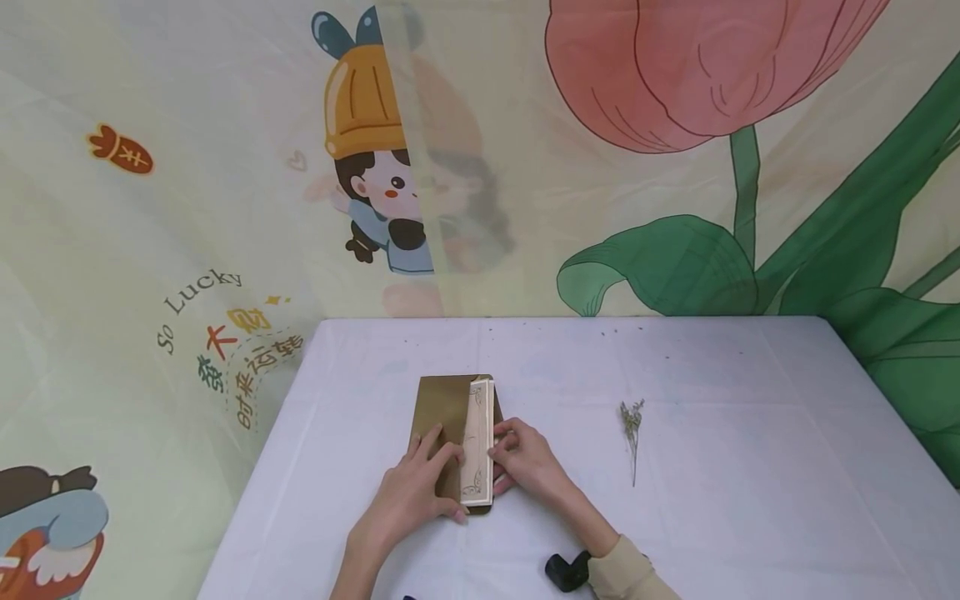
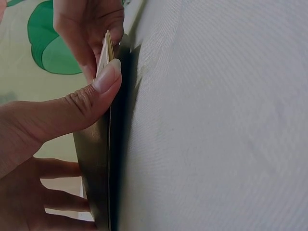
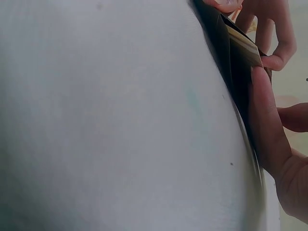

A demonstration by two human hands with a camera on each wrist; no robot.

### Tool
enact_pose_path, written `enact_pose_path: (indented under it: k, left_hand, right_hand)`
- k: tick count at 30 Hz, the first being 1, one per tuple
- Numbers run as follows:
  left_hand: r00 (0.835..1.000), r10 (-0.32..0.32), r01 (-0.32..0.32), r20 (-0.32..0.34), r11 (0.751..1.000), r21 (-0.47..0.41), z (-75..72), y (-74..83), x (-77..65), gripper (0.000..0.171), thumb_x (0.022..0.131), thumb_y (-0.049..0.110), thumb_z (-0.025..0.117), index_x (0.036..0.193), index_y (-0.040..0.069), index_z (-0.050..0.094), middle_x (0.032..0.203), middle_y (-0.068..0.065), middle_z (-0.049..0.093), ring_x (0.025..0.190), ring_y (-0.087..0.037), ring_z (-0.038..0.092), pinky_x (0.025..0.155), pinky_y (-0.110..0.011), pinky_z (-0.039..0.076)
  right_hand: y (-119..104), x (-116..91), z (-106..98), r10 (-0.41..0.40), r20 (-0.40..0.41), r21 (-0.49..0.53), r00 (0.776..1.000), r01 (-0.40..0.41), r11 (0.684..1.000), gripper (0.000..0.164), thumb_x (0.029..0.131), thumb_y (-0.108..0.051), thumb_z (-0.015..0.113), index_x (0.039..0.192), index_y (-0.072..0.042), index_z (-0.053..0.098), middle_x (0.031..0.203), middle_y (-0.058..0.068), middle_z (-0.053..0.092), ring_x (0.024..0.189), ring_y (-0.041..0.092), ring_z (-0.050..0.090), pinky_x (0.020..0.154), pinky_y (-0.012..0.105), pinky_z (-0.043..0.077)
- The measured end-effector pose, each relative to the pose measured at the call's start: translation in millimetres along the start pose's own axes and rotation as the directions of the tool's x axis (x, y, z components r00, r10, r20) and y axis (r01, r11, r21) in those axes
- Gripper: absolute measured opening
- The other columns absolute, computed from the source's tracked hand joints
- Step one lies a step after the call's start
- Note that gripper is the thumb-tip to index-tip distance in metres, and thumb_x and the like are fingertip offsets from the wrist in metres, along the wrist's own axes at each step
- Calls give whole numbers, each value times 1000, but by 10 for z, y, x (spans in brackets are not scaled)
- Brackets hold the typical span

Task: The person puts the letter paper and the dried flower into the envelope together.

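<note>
A flat gold-brown envelope point(image 1: 437, 408) lies on the white-covered table. Along its right side is a narrow cream card point(image 1: 477, 417) with ornate printed corners; several pale layers show edge-on in the right wrist view. My left hand point(image 1: 408, 492) rests over the envelope, fingers spread and fairly straight. In the left wrist view its thumb point(image 2: 98, 89) presses at the near edge of the card and envelope. From the right, my right hand point(image 1: 528, 461) pinches the card's long edge. The right thumb point(image 3: 263, 103) lies against that edge in the right wrist view; some fingertips are hidden.
A small sprig of dried flowers point(image 1: 632, 429) lies on the table point(image 1: 720, 467) right of the hands. Tiny dark specks dot the far part of the cloth. A black object point(image 1: 566, 572) sits by my right sleeve. Behind hangs a printed curtain point(image 1: 510, 167).
</note>
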State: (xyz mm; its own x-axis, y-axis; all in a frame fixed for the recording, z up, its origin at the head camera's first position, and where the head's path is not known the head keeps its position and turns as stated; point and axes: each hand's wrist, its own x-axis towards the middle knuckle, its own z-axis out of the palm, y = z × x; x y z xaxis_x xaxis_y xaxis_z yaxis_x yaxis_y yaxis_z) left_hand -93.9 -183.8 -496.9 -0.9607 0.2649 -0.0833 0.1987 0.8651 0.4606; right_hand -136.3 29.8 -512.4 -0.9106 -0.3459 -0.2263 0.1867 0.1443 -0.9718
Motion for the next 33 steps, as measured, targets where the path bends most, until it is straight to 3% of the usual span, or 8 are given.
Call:
enact_pose_path:
  k: [13, 33]
  left_hand:
    - [1000, 1, -1, 7, 1000, 0, 4, -12, 9, 69, 60, 51, 92, 117, 33, 57, 162, -23, 37, 141, -66, 32, 84, -78, 47]
    - [1000, 22, -22, -5, 1000, 3, 13, -13, 2, 68, 61, 48, 92, 118, 32, 57, 161, -25, 38, 139, -67, 34, 82, -78, 48]
  right_hand:
    - [27, 33, 50, -3, 17, 31, 1000, 2, 1000, 39, 95, 5, 59, 131, 14, 48, 90, 18, 67, 64, 23, 73, 56, 41, 61]
    - [28, 61, 126, -17, 31, 21, 999, 17, 1000, 37, 94, 8, 59, 129, 16, 48, 89, 19, 69, 64, 24, 74, 57, 40, 62]
